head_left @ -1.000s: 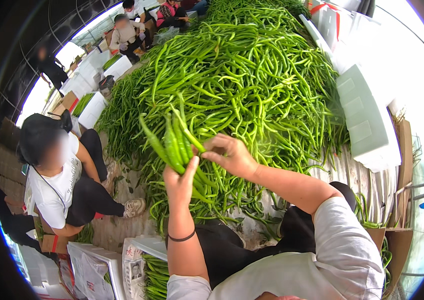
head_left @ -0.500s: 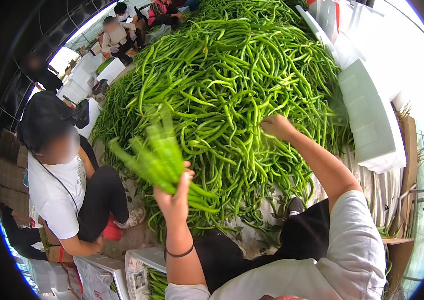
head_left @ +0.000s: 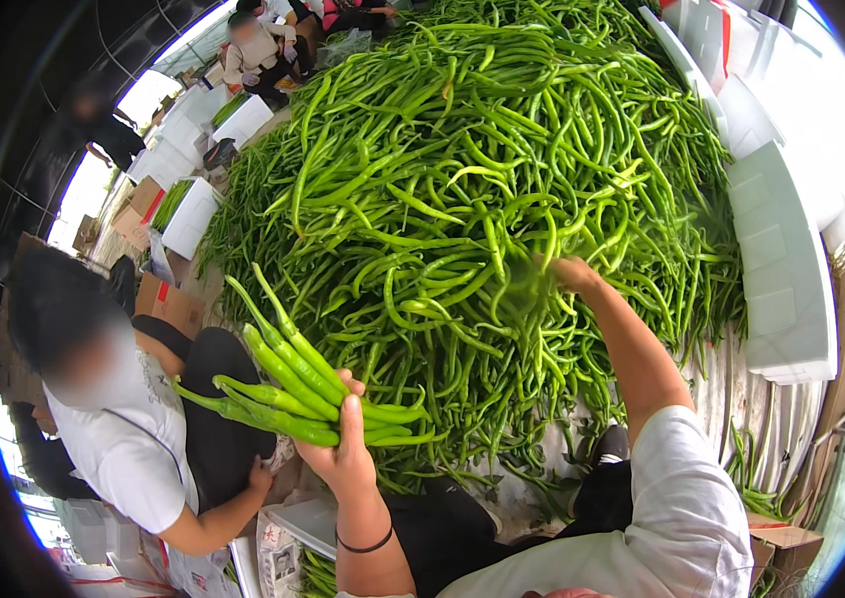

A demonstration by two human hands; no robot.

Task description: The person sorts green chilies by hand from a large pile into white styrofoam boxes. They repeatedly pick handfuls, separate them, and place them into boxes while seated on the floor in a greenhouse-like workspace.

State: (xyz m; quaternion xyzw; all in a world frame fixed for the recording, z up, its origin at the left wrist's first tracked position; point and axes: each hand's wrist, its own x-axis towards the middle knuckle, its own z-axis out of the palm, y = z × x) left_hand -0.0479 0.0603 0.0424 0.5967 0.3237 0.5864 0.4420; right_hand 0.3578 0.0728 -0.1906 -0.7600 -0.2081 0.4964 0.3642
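Observation:
A fanned bunch of long green chili peppers (head_left: 303, 381) is gripped in my left hand (head_left: 339, 439), raised before the near left side of a big heap of the same peppers (head_left: 442, 214). The thumb lies across the bunch, and pepper ends stick out on both sides. My right hand (head_left: 570, 275) reaches into the middle right of the heap with its fingers curled down. Its fingertips are hidden and a green smear blurs beside them, so what it holds cannot be made out.
At my left a person in a white T-shirt (head_left: 123, 429) sits close by. White foam boxes (head_left: 779, 264) line the heap's right edge. A lined box of peppers (head_left: 318, 573) stands by my left forearm. Cardboard boxes (head_left: 169, 307) and other people (head_left: 261, 55) are farther left.
My left hand has come to rest lower with the bunch, which was blurred by motion before. The right hand stays at the heap, deeper among the peppers. The view has shifted slightly.

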